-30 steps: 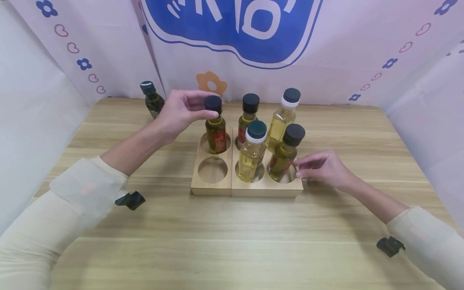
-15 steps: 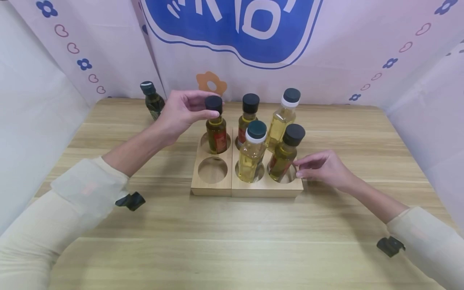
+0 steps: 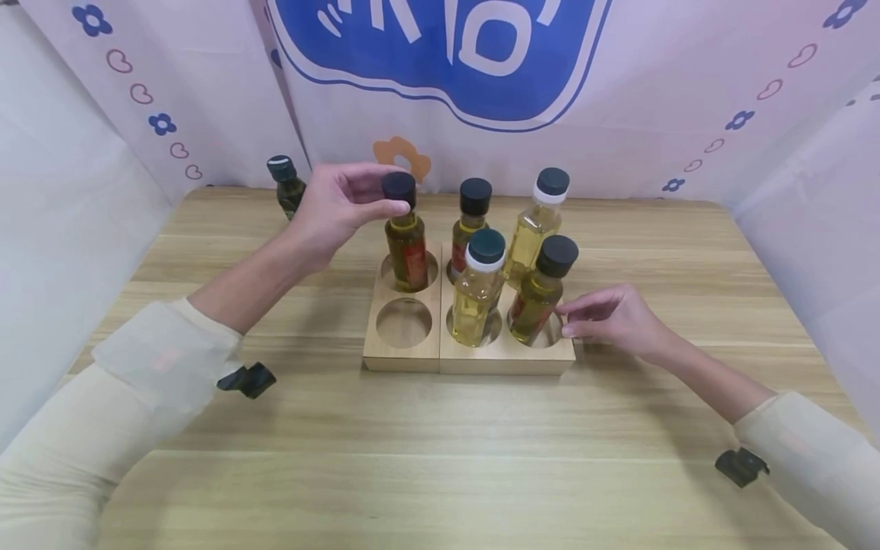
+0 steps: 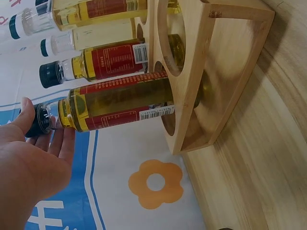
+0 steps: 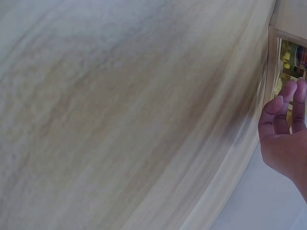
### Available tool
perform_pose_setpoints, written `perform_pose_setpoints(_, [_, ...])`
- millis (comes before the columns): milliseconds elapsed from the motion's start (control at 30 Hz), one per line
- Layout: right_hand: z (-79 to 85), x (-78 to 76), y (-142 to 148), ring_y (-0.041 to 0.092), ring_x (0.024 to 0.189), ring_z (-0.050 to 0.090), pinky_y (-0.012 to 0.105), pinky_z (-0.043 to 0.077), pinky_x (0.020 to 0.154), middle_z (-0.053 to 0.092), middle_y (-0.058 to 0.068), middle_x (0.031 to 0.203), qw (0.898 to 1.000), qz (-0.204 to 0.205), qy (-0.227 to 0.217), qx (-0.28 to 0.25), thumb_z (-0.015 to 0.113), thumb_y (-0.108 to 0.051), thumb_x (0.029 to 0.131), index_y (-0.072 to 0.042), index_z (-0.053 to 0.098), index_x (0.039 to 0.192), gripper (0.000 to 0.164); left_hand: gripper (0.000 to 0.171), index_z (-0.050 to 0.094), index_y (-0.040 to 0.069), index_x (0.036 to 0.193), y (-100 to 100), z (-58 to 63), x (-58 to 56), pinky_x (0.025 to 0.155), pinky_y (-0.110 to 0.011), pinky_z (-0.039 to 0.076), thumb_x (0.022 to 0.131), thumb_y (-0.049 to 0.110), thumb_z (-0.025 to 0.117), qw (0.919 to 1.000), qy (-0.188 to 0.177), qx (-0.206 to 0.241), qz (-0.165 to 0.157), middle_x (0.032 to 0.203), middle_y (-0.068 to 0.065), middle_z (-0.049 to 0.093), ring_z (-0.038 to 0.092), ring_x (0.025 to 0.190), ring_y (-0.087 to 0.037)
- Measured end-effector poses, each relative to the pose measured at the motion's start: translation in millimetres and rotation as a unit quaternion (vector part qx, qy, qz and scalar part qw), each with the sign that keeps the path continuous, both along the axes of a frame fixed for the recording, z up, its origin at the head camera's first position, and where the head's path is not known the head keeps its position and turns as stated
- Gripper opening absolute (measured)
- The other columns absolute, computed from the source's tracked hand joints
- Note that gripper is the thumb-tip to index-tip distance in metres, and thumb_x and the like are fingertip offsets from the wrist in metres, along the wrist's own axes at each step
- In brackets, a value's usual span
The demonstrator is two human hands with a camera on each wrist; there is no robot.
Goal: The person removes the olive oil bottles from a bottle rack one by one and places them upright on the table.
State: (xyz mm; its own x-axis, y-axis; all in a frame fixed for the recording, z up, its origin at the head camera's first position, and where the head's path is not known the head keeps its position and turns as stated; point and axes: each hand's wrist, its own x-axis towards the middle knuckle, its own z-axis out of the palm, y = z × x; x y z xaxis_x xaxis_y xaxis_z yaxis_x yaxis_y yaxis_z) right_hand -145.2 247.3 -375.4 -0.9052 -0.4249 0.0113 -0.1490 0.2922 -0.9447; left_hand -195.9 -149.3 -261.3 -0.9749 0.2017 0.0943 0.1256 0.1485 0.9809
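Note:
My left hand (image 3: pixel 330 212) holds an oil bottle (image 3: pixel 409 256) by its black cap, thumb on one side and fingers on the other. This red-labelled bottle (image 4: pixel 122 103) leans slightly left, its base inside the back-left hole of a wooden bottle rack (image 3: pixel 402 360). At the rack's right end is my right hand (image 3: pixel 622 325), fingers loosely bent against the edge. The right wrist view shows those fingertips (image 5: pixel 289 88) by the rack's open end; firm contact is hard to tell. A red-labelled oil bottle (image 3: pixel 532 305) stands closest to them.
Other holes hold a pale oil bottle (image 3: pixel 470 305), a dark-capped bottle (image 3: pixel 469 229) and another pale bottle (image 3: pixel 529 237). The front-left hole (image 3: pixel 403 325) has no bottle. A dark green bottle (image 3: pixel 290 195) stands behind my left forearm, near the printed cloth backdrop (image 3: pixel 619 145).
The left hand has shifted slightly left and up, tilting the top of its oil bottle left. My right hand stays in place.

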Motion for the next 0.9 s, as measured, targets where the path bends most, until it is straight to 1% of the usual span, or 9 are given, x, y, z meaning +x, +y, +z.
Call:
perform_pose_setpoints(300, [-0.2,-0.4,-0.2,0.012,0.084,0.076,0.027,0.064,0.076,0.078,0.015,0.102,1.0,-0.002,0.009,0.007,0.082,0.01,0.08,0.016,0.071,0.109,0.032,0.04,0.071,0.002,0.129,0.6,3.5,0.3,0.108,-0.035,0.053,0.09,0.001,0.08,0.9999,0.004,0.0,0.015,0.114,-0.002,0.078,0.074,0.104,-0.012])
perform_pose_setpoints(467, [0.3,-0.4,-0.2,0.012,0.084,0.076,0.027,0.064,0.076,0.078,0.015,0.102,1.0,-0.002,0.007,0.004,0.082,0.01,0.081,0.015,0.071,0.109,0.031,0.038,0.073,0.004,0.125,1.6,4.4,1.0,0.109,-0.036,0.052,0.088,0.0,0.081,0.9996,0.005,0.015,0.022,0.114,-0.002,0.078,0.074,0.104,-0.013])
perform_pose_setpoints(600, [0.2,-0.6,-0.2,0.012,0.084,0.076,0.027,0.064,0.076,0.078,0.015,0.102,1.0,-0.001,0.011,0.005,0.082,0.01,0.081,0.015,0.071,0.109,0.03,0.036,0.076,0.005,0.121,2.0,3.6,1.2,0.108,-0.035,0.053,0.086,-0.002,0.083,0.9986,-0.004,0.042,0.032,0.11,-0.003,0.079,0.075,0.101,-0.013])
perform_pose_setpoints(700, [-0.1,-0.7,-0.3,0.012,0.084,0.076,0.027,0.064,0.075,0.079,0.014,0.101,1.0,0.0,0.013,0.005,0.082,0.01,0.081,0.014,0.072,0.109,0.03,0.035,0.077,0.005,0.119,2.1,2.7,1.0,0.104,-0.032,0.056,0.085,-0.004,0.083,0.9969,-0.007,0.068,0.037,0.108,-0.004,0.08,0.076,0.099,-0.014])
perform_pose_setpoints(833, [-0.5,-1.0,-0.2,0.012,0.084,0.076,0.027,0.064,0.075,0.079,0.014,0.101,1.0,0.001,0.013,0.002,0.082,0.01,0.081,0.014,0.072,0.108,0.029,0.033,0.078,0.005,0.116,2.3,3.2,1.3,0.095,-0.027,0.06,0.084,-0.006,0.083,0.9946,0.002,0.095,0.042,0.105,-0.004,0.08,0.077,0.096,-0.014])
perform_pose_setpoints(900, [-0.8,-1.1,-0.1,0.012,0.084,0.076,0.027,0.064,0.075,0.079,0.014,0.101,1.0,0.001,0.014,0.002,0.082,0.01,0.081,0.014,0.072,0.108,0.029,0.033,0.078,0.004,0.114,2.1,3.7,1.4,0.091,-0.026,0.061,0.084,-0.006,0.083,0.9937,0.012,0.101,0.047,0.104,-0.003,0.08,0.077,0.095,-0.014])
